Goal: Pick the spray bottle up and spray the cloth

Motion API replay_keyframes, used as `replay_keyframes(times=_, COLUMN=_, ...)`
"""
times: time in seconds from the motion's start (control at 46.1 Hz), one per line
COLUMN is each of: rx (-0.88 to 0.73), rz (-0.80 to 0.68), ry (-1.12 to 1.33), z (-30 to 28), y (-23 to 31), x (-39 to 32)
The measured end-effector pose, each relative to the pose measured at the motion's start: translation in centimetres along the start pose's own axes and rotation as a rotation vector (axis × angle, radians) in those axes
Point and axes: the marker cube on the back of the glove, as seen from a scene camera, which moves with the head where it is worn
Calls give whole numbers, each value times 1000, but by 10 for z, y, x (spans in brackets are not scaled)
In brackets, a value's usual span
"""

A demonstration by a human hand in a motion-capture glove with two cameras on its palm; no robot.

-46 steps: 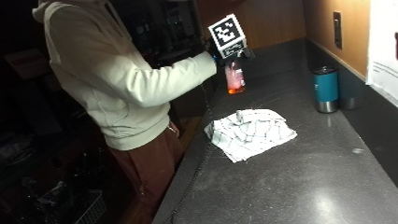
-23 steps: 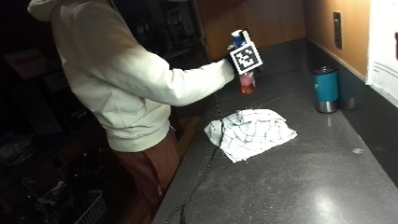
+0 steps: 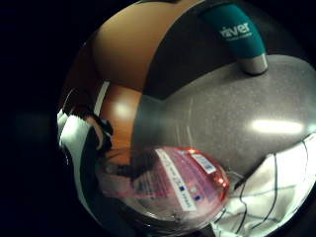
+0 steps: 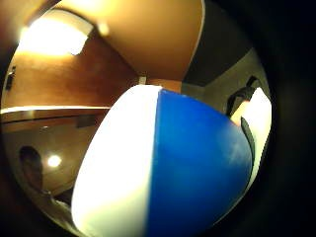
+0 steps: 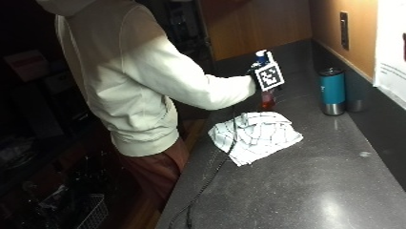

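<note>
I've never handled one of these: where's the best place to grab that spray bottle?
Round its narrow neck under the blue-and-white head, from the person's side. The spray bottle stands upright by the cloth, and the gloved right hand appears to hold it there.

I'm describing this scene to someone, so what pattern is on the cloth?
The cloth is white with a thin dark grid of lines, a windowpane check. The outside view shows it best.

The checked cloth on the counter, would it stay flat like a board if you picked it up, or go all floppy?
Probably floppy. The cloth already lies rumpled in soft folds on the counter, so it would likely droop from wherever you pinch it. It looks thin, so probably light. Pushed, it would likely bunch up rather than slide whole.
</note>
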Motion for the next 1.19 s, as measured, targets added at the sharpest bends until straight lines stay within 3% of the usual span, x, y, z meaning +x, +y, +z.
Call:
replay_keyframes(times=0.174, rx=-101, rz=19, ry=-16, z=35, y=7, x=21)
replay_keyframes(times=0.282, rx=-37, rz=13, ry=15, z=39, y=-3, x=34)
replay_keyframes(times=0.39, rx=-206, rz=7, ry=-49, z=50, y=17, x=32)
replay_keyframes(times=0.521, rx=-221, rz=-19, ry=47, z=58, y=7, x=42)
replay_keyframes(times=0.607, rx=-401, rz=-15, ry=-2, z=45, y=26, x=34)
replay_keyframes(times=0.781, rx=-515, rz=-72, ry=43, z=9, y=39, x=31)
replay_keyframes(times=1.193, rx=-448, rz=-82, ry=113, z=-37, y=40, x=14)
